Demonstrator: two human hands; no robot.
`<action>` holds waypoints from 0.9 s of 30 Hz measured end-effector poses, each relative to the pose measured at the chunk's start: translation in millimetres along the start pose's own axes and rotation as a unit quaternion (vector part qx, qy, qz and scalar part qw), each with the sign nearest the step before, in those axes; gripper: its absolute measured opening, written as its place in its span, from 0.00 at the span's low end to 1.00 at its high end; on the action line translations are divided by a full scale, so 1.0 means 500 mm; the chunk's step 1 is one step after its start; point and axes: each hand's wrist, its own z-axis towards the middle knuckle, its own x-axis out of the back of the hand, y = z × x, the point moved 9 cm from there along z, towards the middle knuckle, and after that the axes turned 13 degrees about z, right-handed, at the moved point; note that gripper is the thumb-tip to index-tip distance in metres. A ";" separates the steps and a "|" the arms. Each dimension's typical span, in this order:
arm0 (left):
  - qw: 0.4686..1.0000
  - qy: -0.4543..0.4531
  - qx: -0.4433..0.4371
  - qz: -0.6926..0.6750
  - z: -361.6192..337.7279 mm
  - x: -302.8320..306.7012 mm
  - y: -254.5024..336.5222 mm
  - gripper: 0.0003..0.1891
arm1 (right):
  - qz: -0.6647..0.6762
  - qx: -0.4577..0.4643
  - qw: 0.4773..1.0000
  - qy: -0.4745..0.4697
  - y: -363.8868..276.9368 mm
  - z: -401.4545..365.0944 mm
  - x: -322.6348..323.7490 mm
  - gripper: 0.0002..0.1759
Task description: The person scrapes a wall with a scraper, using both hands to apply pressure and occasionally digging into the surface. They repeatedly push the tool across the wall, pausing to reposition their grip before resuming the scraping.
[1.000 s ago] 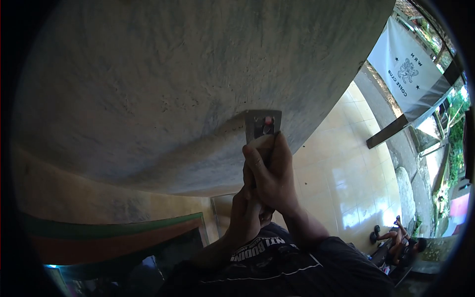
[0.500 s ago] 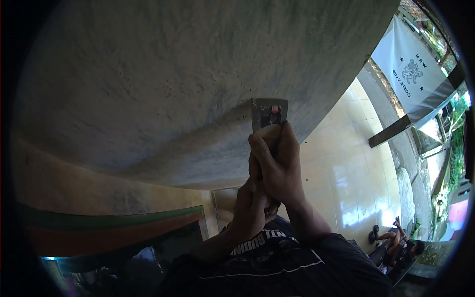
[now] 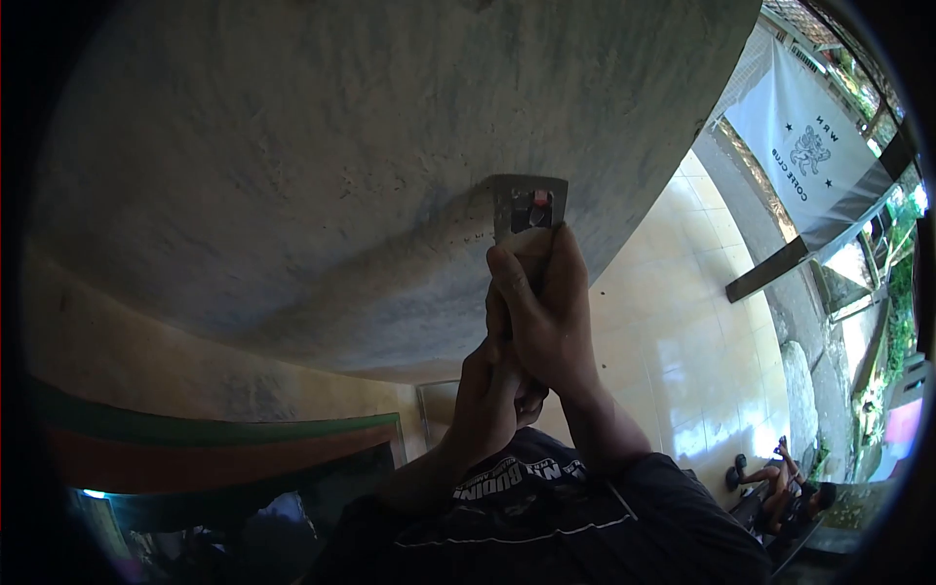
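A putty knife point(image 3: 507, 214) with a flat grey blade and a red and dark mark points up in front of me, its edge against the rough grey wall point(image 3: 322, 136). My right hand point(image 3: 548, 322) is closed round the tool, thumb and fingers pressed along the lower blade. Just below, my left hand point(image 3: 487, 400) is closed too, its fingers wrapped at the lower end of the grip. The handle is hidden inside my hands. A shadow from the tool falls leftward across the wall.
Shiny floor tiles point(image 3: 673, 341) lie to the right of the wall. A white banner point(image 3: 809, 141) hangs beyond them at upper right. Another person point(image 3: 785, 492) sits at lower right. A green and orange edge point(image 3: 224, 434) runs along a dark opening at lower left.
Both hands and the putty knife have moved slightly up along the wall. The grip stays the same, and the view has shifted a little.
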 end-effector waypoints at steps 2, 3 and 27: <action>1.000 0.018 0.005 0.012 -0.009 0.004 -0.012 0.17 | -0.020 0.009 1.000 0.002 0.028 -0.014 0.021 0.09; 1.000 0.017 0.000 0.014 -0.012 0.005 -0.013 0.17 | -0.037 0.017 0.999 0.000 0.032 -0.018 0.024 0.09; 1.000 0.016 -0.006 -0.011 -0.004 -0.007 -0.001 0.17 | -0.037 0.036 0.999 -0.013 0.004 -0.004 0.013 0.08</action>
